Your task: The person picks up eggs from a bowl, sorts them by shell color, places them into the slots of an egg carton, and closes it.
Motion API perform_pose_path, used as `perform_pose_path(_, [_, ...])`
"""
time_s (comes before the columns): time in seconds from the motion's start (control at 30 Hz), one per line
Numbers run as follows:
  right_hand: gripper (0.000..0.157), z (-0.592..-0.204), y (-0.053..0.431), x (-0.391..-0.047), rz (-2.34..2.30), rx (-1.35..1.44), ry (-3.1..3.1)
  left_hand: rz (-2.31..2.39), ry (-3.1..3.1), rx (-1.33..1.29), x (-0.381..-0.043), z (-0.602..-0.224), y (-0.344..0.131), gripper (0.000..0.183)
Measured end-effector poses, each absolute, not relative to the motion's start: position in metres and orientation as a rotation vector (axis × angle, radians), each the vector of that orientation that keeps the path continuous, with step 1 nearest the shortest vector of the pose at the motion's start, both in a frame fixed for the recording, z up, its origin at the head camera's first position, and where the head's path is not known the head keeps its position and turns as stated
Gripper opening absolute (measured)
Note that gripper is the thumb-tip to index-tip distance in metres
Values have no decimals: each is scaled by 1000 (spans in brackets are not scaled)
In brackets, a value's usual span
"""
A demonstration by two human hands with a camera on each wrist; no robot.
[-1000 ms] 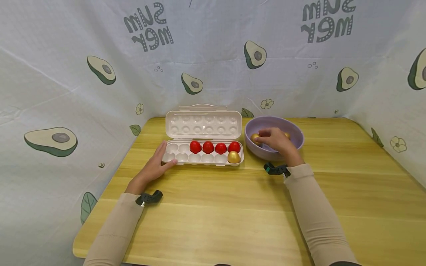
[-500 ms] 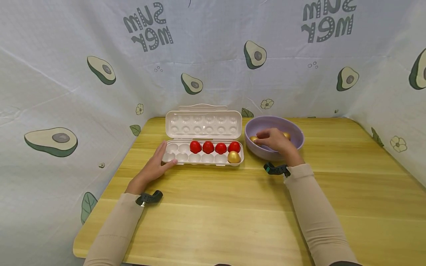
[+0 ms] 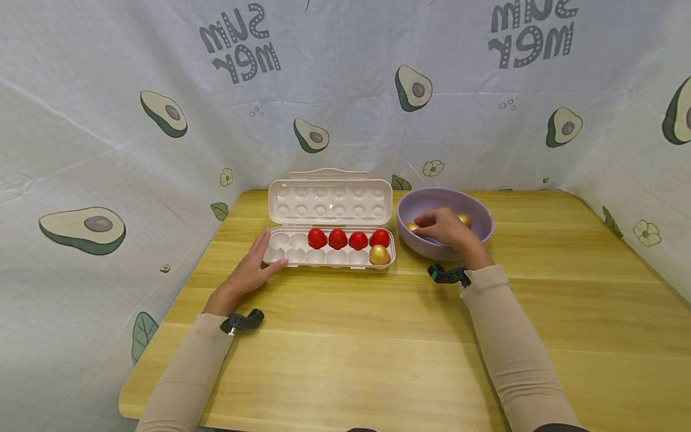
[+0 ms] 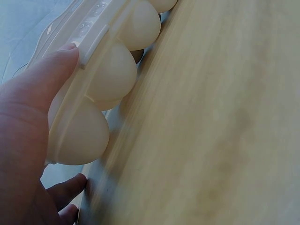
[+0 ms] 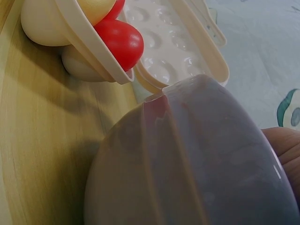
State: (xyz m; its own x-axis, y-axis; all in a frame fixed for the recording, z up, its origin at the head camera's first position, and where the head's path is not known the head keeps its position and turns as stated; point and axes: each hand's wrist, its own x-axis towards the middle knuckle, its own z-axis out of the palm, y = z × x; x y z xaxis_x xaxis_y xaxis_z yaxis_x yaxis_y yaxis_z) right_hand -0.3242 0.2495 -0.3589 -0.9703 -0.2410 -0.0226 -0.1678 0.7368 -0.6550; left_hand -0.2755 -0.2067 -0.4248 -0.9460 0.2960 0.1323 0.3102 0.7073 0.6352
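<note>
An egg carton lies open on the table, its lid tipped back. Several red eggs fill the right part of its back row, and one gold egg sits in the front right cup. My left hand grips the carton's left end, the thumb on its front rim and the other fingers round the side. My right hand reaches down into the purple bowl. Its thumb and fingers pinch a gold egg, mostly hidden by them. Another gold egg lies behind that hand.
The wooden table carries carton and bowl side by side near its back edge. A white curtain with printed avocados hangs right behind them and along both sides. The bowl's wall fills much of the right wrist view.
The right fingers have closed in around the gold egg in the bowl, and less of that egg shows now. The left hand and the carton have kept their places.
</note>
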Motion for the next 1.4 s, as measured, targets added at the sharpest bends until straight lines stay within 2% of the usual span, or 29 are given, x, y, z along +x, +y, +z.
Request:
perform_pose_path(0.4, [35,-359,249,-320,-1007,-479,2856,-1045,-2892,-505,-277,-427,-207,92])
perform_pose_path(1.4, [28,-361,249,-321,-972,-498,2811,-1040,-2904,-492,-276,-425,-205,95])
